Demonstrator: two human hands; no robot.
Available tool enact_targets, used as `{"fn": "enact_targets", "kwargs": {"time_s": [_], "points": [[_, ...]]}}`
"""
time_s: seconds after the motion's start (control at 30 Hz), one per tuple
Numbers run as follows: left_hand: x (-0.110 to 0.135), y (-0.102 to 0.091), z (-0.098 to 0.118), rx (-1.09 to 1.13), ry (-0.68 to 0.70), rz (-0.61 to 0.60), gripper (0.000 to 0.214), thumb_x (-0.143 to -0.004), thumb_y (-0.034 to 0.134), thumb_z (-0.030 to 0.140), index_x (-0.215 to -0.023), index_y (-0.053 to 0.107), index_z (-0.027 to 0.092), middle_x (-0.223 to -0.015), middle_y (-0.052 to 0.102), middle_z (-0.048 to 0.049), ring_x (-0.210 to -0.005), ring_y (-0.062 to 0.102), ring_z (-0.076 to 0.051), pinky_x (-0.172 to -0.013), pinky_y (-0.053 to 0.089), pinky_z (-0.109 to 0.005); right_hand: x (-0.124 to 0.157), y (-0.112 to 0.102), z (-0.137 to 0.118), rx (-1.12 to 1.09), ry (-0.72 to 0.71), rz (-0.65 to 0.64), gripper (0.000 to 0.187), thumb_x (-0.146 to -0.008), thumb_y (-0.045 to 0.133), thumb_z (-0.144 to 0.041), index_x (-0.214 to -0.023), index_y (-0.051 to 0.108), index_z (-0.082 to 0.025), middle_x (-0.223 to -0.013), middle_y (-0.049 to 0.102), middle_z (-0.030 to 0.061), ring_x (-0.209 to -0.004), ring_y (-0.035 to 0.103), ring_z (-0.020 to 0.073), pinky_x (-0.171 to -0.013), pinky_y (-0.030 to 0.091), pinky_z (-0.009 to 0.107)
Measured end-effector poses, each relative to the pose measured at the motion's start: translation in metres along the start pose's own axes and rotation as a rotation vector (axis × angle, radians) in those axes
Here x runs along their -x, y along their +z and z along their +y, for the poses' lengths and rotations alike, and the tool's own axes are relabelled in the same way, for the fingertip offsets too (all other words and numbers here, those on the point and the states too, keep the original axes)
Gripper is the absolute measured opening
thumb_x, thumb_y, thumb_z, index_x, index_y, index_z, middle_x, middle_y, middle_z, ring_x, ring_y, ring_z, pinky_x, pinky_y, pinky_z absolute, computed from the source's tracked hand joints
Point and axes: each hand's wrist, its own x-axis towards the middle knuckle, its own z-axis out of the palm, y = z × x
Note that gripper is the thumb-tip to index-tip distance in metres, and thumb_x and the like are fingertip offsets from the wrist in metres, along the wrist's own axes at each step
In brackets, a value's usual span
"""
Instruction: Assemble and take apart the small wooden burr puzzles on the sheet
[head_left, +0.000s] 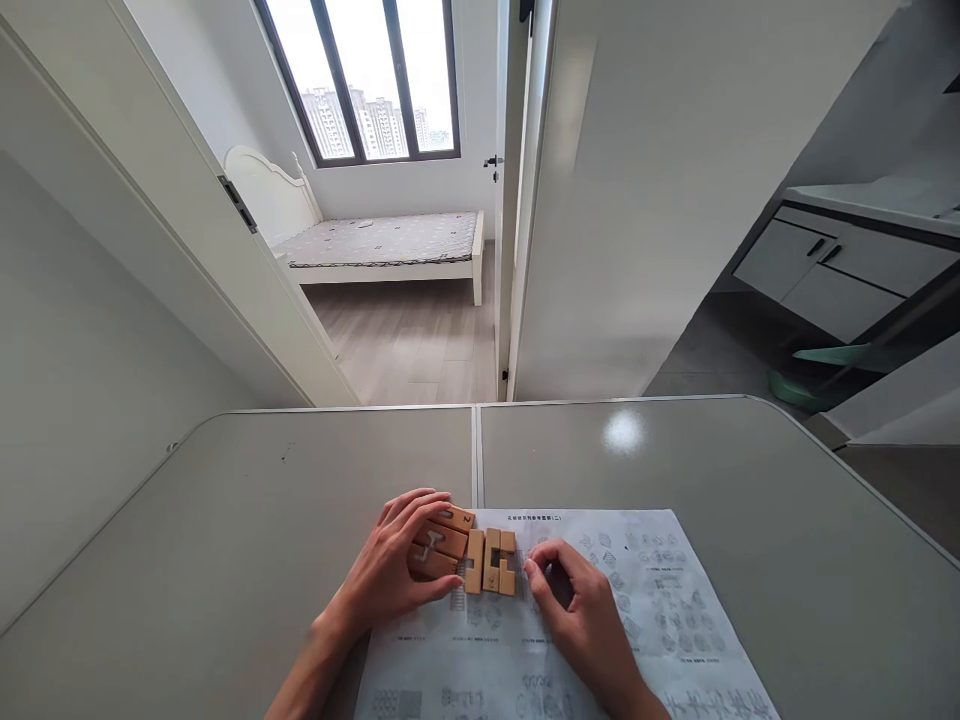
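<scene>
My left hand (397,560) curves over several wooden puzzle pieces (444,541), its thumb at their lower edge and its fingertips at the upper one. These pieces are notched bars lying side by side, slightly fanned; a numeral shows on the top one. Just right of them stands a lighter notched wooden bar (472,562). A pair of notched bars (499,562) lies beside it, with a dark gap between their notches. My right hand (577,610) is closed in a pinch to the right of the pair, apart from it. Nothing shows between its fingertips.
A printed sheet (675,570) with small diagrams lies under the pieces and hands. The grey table (225,520) has a centre seam and a metal rim. Beyond it are a doorway, a bed (390,240) and a window. A white cabinet (840,260) is at right.
</scene>
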Motion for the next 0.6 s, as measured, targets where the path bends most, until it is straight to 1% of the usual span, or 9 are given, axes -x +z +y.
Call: {"fn": "enact_targets", "kwargs": {"time_s": [0.1, 0.27, 0.4, 0.5, 0.6], "points": [[0.001, -0.002, 0.0, 0.01, -0.024, -0.007, 0.074, -0.079, 0.085, 0.044, -0.144, 0.052, 0.03, -0.147, 0.062, -0.0113, -0.141, 0.051, -0.034, -0.117, 0.044, -0.052, -0.001, 0.0, 0.0, 0.007, -0.011, -0.004, 0.028, -0.103, 0.055, -0.042, -0.084, 0.063, -0.022, -0.077, 0.068, 0.0029, -0.067, 0.062, 0.0194, -0.06, 0.048, 0.027], [0.009, -0.003, -0.002, 0.007, -0.052, -0.022, 0.087, -0.071, 0.092, 0.045, -0.146, 0.052, 0.032, -0.147, 0.062, -0.0112, -0.14, 0.052, -0.036, -0.115, 0.048, -0.053, -0.001, -0.002, -0.001, 0.012, -0.012, -0.005, 0.027, -0.103, 0.055, -0.04, -0.085, 0.062, -0.022, -0.078, 0.068, 0.0024, -0.067, 0.061, 0.0187, -0.061, 0.047, 0.027], [0.021, -0.004, 0.0, -0.063, -0.072, 0.018, 0.083, -0.076, 0.089, 0.038, -0.149, 0.05, 0.031, -0.148, 0.061, -0.0096, -0.139, 0.054, -0.033, -0.112, 0.052, -0.048, -0.001, -0.002, -0.001, 0.009, -0.001, -0.011, 0.026, -0.103, 0.054, -0.041, -0.084, 0.06, -0.023, -0.077, 0.066, 0.0014, -0.066, 0.059, 0.0182, -0.061, 0.047, 0.027], [0.031, -0.005, 0.003, -0.123, -0.078, 0.044, 0.077, -0.081, 0.086, 0.041, -0.148, 0.05, 0.03, -0.148, 0.061, -0.0089, -0.14, 0.052, -0.032, -0.113, 0.052, -0.046, -0.001, -0.002, 0.0, 0.01, -0.007, -0.017, 0.025, -0.103, 0.054, -0.04, -0.085, 0.059, -0.023, -0.077, 0.065, 0.001, -0.067, 0.059, 0.0182, -0.061, 0.046, 0.027], [0.042, -0.005, 0.006, -0.162, -0.089, 0.062, 0.074, -0.083, 0.084, 0.044, -0.148, 0.05, 0.031, -0.147, 0.061, -0.009, -0.139, 0.053, -0.032, -0.112, 0.051, -0.047, 0.0, -0.002, 0.002, 0.027, -0.025, -0.032, 0.022, -0.103, 0.053, -0.036, -0.087, 0.059, -0.023, -0.08, 0.065, 0.0013, -0.069, 0.06, 0.0188, -0.063, 0.047, 0.028]]}}
